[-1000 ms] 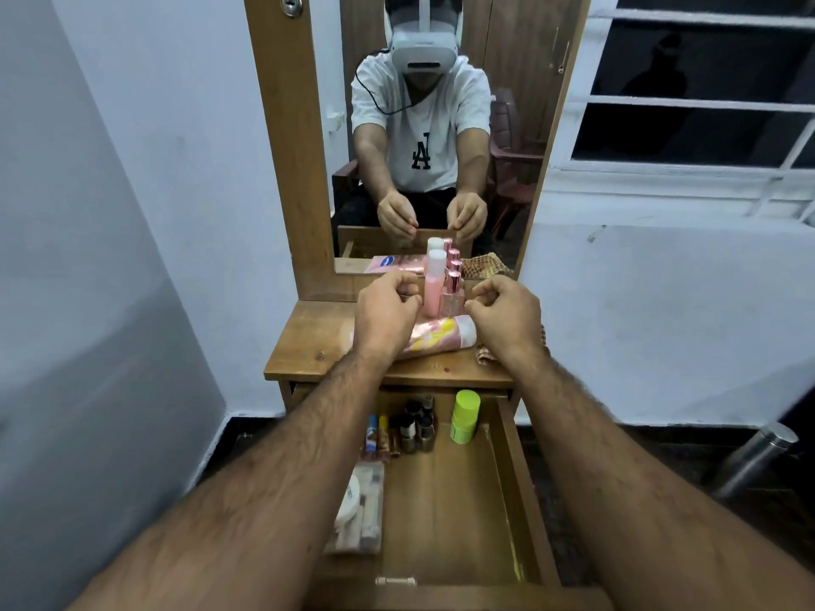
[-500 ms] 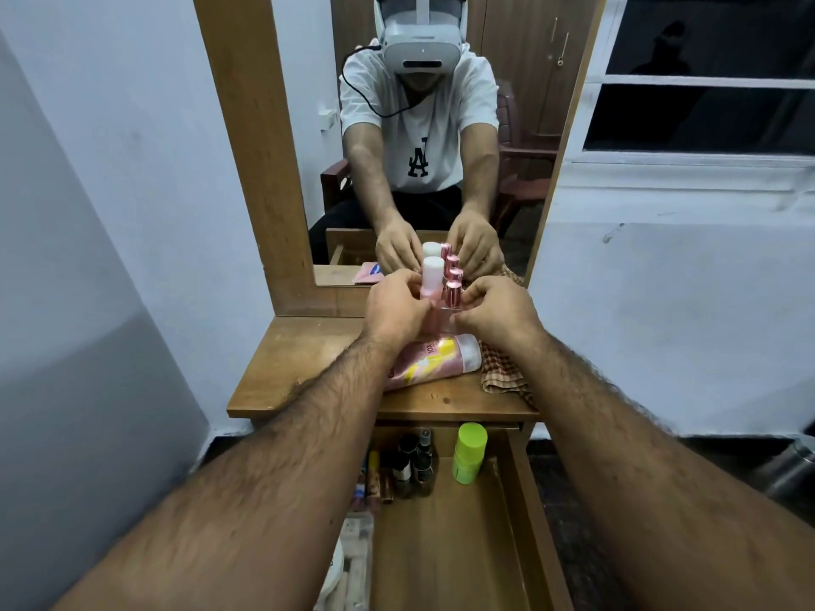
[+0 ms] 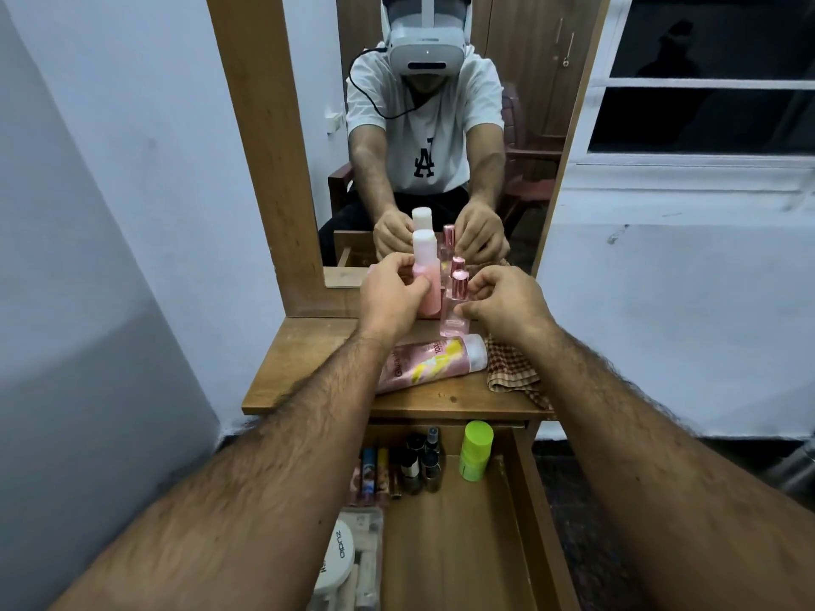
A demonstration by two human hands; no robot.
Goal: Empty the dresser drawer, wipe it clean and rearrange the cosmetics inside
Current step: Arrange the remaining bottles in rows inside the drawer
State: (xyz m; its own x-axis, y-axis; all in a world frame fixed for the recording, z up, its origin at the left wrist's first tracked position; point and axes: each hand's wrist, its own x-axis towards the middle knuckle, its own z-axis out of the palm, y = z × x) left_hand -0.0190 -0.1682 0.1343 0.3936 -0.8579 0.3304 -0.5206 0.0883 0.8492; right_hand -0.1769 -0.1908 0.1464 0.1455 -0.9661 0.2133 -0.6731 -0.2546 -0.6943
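Note:
My left hand (image 3: 390,297) grips a pink bottle with a white cap (image 3: 425,266) standing on the dresser top (image 3: 308,359) by the mirror. My right hand (image 3: 507,304) pinches a slim clear-pink bottle with a metallic pink cap (image 3: 456,302); a second such bottle stands just behind it. A pink tube (image 3: 434,359) lies on its side in front of them. Below, the open drawer (image 3: 542,522) holds a lime-green bottle (image 3: 475,452), several small dark bottles (image 3: 423,463) and lip sticks along its back, and a white jar (image 3: 337,557) at front left.
A checked cloth (image 3: 514,368) lies on the right of the dresser top, hanging over its edge. The mirror (image 3: 441,138) rises right behind the bottles. A white wall is on the left, and a metal flask (image 3: 802,469) stands on the floor at right.
Both hands have closed in on the standing bottles: the left now wraps the white-capped bottle, the right pinches the slim pink one. The view has shifted closer.

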